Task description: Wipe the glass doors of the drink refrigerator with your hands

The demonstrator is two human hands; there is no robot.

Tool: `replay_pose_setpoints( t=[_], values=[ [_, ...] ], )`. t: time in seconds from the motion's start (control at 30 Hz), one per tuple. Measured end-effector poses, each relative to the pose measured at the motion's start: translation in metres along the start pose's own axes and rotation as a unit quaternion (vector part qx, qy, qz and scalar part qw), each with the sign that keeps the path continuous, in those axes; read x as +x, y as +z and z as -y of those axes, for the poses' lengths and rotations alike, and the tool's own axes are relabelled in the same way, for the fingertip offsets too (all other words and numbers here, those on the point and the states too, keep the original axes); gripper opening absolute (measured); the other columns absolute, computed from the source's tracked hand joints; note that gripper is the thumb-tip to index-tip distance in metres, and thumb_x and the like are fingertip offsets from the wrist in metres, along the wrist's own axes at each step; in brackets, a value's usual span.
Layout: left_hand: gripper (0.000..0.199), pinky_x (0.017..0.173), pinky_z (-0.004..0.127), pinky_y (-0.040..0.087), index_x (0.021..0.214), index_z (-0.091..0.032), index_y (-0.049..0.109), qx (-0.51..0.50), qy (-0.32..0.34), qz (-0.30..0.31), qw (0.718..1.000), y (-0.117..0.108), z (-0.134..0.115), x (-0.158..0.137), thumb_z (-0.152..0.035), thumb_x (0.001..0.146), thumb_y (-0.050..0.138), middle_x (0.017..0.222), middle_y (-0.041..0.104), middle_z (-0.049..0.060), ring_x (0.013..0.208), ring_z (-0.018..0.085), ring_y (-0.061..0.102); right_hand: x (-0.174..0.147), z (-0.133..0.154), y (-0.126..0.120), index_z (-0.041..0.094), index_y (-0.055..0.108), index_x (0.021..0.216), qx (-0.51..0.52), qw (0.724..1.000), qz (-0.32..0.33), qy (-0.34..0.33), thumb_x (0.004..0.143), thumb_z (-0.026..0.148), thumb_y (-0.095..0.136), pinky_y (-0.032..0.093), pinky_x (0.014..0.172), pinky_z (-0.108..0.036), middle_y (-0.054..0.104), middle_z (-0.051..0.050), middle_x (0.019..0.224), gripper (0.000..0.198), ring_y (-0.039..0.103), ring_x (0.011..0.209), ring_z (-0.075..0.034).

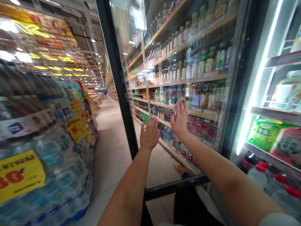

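Observation:
A glass door [162, 94] in a black frame stands swung out before me, with shelves of bottles showing in the glass. My right hand [180, 121] presses a crumpled pale cloth [181, 101] against the pane, near its middle. Much of the cloth is hidden under the fingers. Lower and to the left, my left hand [150, 134] is up at the same pane, fingers spread and holding nothing. It looks to be resting flat on the glass.
On the right, lit cooler shelves [277, 116] hold packets and red-capped bottles [258, 172]. Stacked water bottles [51, 157] with a yellow price sign [21, 175] line the left side. Between stack and door runs a tiled aisle [110, 131]. The door's black bottom rail [174, 187] crosses above my legs.

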State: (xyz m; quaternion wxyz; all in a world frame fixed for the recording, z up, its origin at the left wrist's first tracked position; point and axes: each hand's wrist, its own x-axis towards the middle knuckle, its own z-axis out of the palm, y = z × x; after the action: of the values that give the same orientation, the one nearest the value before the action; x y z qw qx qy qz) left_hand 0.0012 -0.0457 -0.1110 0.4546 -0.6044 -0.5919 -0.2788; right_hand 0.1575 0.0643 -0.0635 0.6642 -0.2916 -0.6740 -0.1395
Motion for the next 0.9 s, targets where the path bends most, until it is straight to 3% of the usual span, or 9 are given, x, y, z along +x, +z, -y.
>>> replay_pose_setpoints(
  t=[0.2,0.33,0.43,0.5,0.67,0.9],
  values=[
    [0.058,0.128,0.052,0.007,0.157,-0.018,0.033,-0.027,-0.011,-0.006,1.000,-0.002,-0.001,0.002,-0.031,0.101,0.043,0.160,0.036,0.009,0.155,0.027,0.017,0.032,0.035,0.011,0.013,0.026,0.158,0.019,1.000,-0.011,0.003,0.090,0.022,0.036,0.024,0.123,-0.057,0.032,-0.014,0.161,0.069,0.012,0.155,-0.030],
    [0.050,0.125,0.057,0.016,0.150,-0.021,0.044,-0.126,-0.072,-0.043,0.988,-0.024,-0.029,0.001,-0.033,0.102,0.044,0.157,0.042,0.011,0.155,0.030,0.018,0.052,0.053,0.022,0.016,0.021,0.159,0.036,0.998,-0.043,0.003,0.092,0.024,0.033,0.024,0.122,-0.059,0.030,-0.013,0.162,0.068,0.009,0.156,-0.029],
    [0.045,0.116,0.046,0.039,0.145,-0.021,0.043,-0.297,-0.111,-0.128,0.940,-0.049,-0.064,-0.007,-0.032,0.102,0.047,0.144,0.054,0.013,0.140,0.023,0.046,0.056,0.055,0.026,0.018,0.018,0.160,0.031,0.998,-0.061,-0.005,0.094,0.026,0.032,0.024,0.122,-0.059,0.029,-0.012,0.162,0.068,0.008,0.156,-0.029],
    [0.037,0.107,0.041,0.046,0.134,-0.023,0.050,-0.378,-0.111,-0.165,0.904,-0.063,-0.085,-0.014,-0.031,0.099,0.056,0.128,0.062,0.010,0.123,0.020,0.057,0.054,0.051,0.026,0.018,0.018,0.160,0.022,0.998,-0.063,-0.018,0.094,0.025,0.031,0.024,0.123,-0.058,0.029,-0.011,0.162,0.068,0.008,0.156,-0.028],
    [0.031,0.093,0.036,0.051,0.118,-0.023,0.058,-0.468,-0.125,-0.108,0.868,-0.073,-0.116,-0.024,-0.034,0.091,0.070,0.109,0.065,0.006,0.104,0.019,0.062,0.052,0.041,0.026,0.017,0.015,0.161,0.001,0.997,-0.049,-0.055,0.095,0.022,0.027,0.022,0.123,-0.059,0.024,-0.011,0.163,0.067,0.005,0.157,-0.027],
    [0.029,0.093,0.036,0.051,0.116,-0.025,0.061,-0.510,-0.190,-0.061,0.836,-0.065,-0.122,-0.031,-0.035,0.091,0.070,0.108,0.065,0.005,0.103,0.020,0.062,0.050,0.030,0.039,0.021,0.008,0.162,0.010,0.994,-0.043,-0.099,0.100,0.027,0.022,0.017,0.120,-0.067,0.010,-0.009,0.167,0.064,-0.004,0.157,-0.032]
  ],
)
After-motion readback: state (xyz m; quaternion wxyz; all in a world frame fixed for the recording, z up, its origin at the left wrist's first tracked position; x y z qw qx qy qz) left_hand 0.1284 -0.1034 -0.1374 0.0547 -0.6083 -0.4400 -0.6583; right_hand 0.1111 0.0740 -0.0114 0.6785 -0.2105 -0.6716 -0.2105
